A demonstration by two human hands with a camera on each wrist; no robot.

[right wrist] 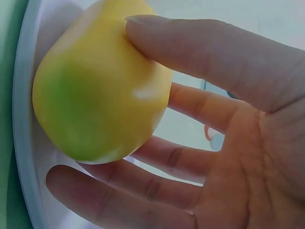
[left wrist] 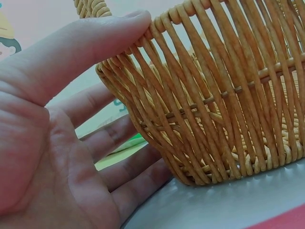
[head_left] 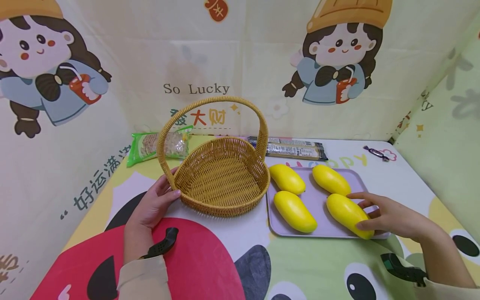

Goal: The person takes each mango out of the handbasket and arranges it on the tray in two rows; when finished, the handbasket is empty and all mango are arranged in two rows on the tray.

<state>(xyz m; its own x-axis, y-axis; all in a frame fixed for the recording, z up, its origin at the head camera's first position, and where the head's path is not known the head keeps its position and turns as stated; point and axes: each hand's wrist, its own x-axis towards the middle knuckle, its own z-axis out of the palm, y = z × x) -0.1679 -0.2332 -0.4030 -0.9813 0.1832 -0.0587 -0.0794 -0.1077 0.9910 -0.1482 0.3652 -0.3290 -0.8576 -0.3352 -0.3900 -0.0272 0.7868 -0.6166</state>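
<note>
A wicker basket (head_left: 225, 179) with a tall arched handle stands at the middle of the table, nothing inside it. My left hand (head_left: 155, 204) holds its left side; in the left wrist view the thumb lies on the rim and the fingers (left wrist: 114, 138) reach round the outer wall. On the right, a lilac tray (head_left: 322, 221) bears several yellow mangoes. The front right mango (head_left: 346, 212) is in the grip of my right hand (head_left: 386, 214). In the right wrist view, my thumb presses that mango's (right wrist: 95, 95) upper side, with fingers round its far side and greenish end.
A green-edged clear food packet (head_left: 161, 146) lies behind the basket at left. Dark long packets (head_left: 292, 148) lie behind the tray. A small wrapped candy (head_left: 376, 153) rests at the back right. Printed cloth walls (head_left: 247, 54) enclose the table's back and sides.
</note>
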